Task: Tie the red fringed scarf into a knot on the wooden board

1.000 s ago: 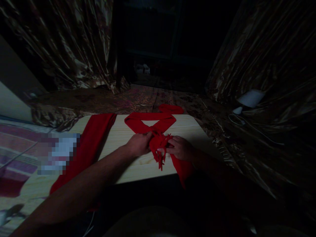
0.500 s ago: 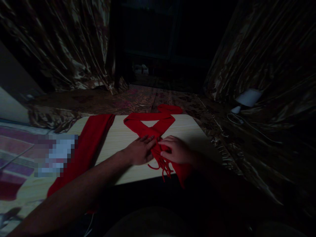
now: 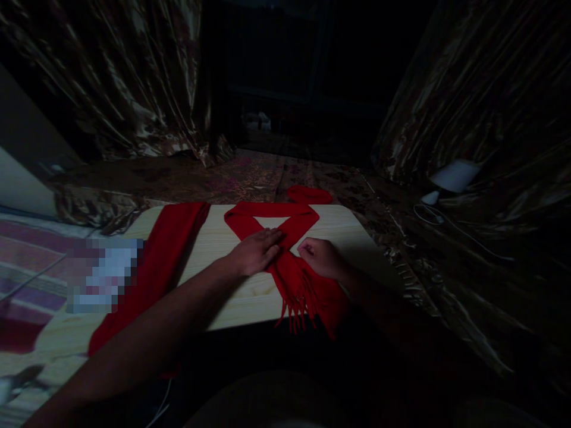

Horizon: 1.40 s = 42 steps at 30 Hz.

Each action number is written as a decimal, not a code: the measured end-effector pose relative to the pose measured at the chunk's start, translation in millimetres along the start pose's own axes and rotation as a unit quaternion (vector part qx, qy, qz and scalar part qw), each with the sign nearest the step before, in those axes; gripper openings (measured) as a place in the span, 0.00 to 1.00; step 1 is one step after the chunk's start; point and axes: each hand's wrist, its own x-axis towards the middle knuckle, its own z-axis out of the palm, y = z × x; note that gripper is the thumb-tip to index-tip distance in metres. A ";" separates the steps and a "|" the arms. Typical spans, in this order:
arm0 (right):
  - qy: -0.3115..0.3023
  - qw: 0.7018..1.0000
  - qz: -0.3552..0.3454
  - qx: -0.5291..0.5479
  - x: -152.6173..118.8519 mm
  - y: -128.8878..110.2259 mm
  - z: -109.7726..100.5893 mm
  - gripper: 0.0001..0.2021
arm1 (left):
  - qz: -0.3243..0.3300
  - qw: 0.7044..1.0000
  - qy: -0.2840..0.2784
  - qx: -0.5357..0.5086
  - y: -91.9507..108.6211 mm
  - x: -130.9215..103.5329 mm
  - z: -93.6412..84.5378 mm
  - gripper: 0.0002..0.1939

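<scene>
A red fringed scarf (image 3: 292,279) lies on a light wooden table (image 3: 223,306), looped at the far side with its two ends crossing near the middle. My left hand (image 3: 256,251) rests flat on the crossing, fingers stretched out over the cloth. Just right of the crossing, my right hand (image 3: 323,257) is curled closed, with nothing visible in its fingers. The fringe fans out toward the table's near edge, and the other end hangs at the right under my right wrist. Another long red cloth (image 3: 151,270) lies folded along the table's left side.
A red piece of cloth (image 3: 309,194) lies beyond the far edge. A white lamp (image 3: 455,175) with a cord stands on the right. Left of the table is a striped cover (image 3: 31,261) and a pixelated patch. Patterned curtains (image 3: 147,77) hang behind; the room is dim.
The scarf's fringe, bunched before, is now spread straighter toward me. My right hand has come off the fringed end, moved slightly right and curled closed. My left hand has shifted slightly up the scarf.
</scene>
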 end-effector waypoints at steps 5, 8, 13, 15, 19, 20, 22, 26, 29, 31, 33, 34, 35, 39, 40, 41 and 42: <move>-0.046 0.991 0.100 -0.074 -9.0 10.5 -3.1 0.06 | -0.037 0.995 -0.086 0.021 -11.1 5.9 17.1 0.36; -0.093 0.989 0.111 -0.025 -19.0 19.3 -8.6 0.08 | -0.033 0.996 -0.081 0.018 -11.9 4.1 18.5 0.38; -0.193 0.978 0.070 0.044 -30.1 33.6 -15.9 0.11 | -0.022 0.996 -0.086 0.027 -13.4 1.7 17.3 0.39; -0.185 0.980 0.070 -0.001 -33.3 34.2 -18.2 0.08 | -0.017 0.995 -0.090 0.027 -14.3 1.7 16.9 0.39; -0.065 0.988 0.051 -0.130 -39.8 24.6 -21.5 0.09 | -0.013 0.995 -0.095 0.020 -14.2 2.7 16.5 0.37; -0.028 0.985 0.039 -0.166 -41.0 21.2 -22.1 0.11 | -0.013 0.995 -0.094 0.019 -14.0 2.8 16.5 0.37; 0.021 0.976 0.018 -0.215 -41.7 15.9 -22.9 0.13 | -0.013 0.996 -0.091 0.016 -13.9 2.1 16.2 0.37; 0.026 0.979 0.029 -0.198 -34.3 18.3 -22.6 0.09 | 0.009 0.998 -0.061 -0.019 -18.4 -3.8 12.7 0.38; 0.034 0.986 0.069 -0.147 -23.5 26.7 -17.9 0.10 | 0.049 0.995 0.008 -0.086 -23.5 -10.3 6.6 0.35; 0.036 0.989 0.088 -0.116 -15.7 30.4 -11.9 0.12 | 0.076 0.989 0.049 -0.115 -24.9 -13.8 2.7 0.33; 0.023 0.990 0.100 -0.095 -8.4 31.2 -5.0 0.10 | 0.097 0.987 0.063 -0.115 -24.1 -15.9 1.0 0.31; 0.013 0.991 0.104 -0.087 -5.0 30.8 -1.7 0.09 | 0.104 0.987 0.062 -0.110 -23.2 -16.4 1.3 0.31; 0.006 0.991 0.106 -0.078 -1.7 30.0 1.2 0.07 | 0.110 0.986 0.059 -0.106 -22.3 -16.7 2.2 0.31; 0.000 0.993 0.103 -0.055 11.4 25.8 6.3 0.03 | 0.118 0.984 0.064 -0.119 -21.3 -16.5 9.0 0.32; -0.007 0.994 0.095 -0.053 14.9 24.5 5.6 0.02 | 0.117 0.983 0.068 -0.122 -21.6 -16.3 10.3 0.32; -0.018 0.995 0.082 -0.053 18.7 23.1 4.2 0.02 | 0.116 0.983 0.070 -0.122 -21.8 -16.1 11.3 0.33; -0.030 0.996 0.067 -0.056 22.8 21.4 2.1 0.02 | 0.114 0.983 0.072 -0.121 -21.8 -15.8 12.0 0.33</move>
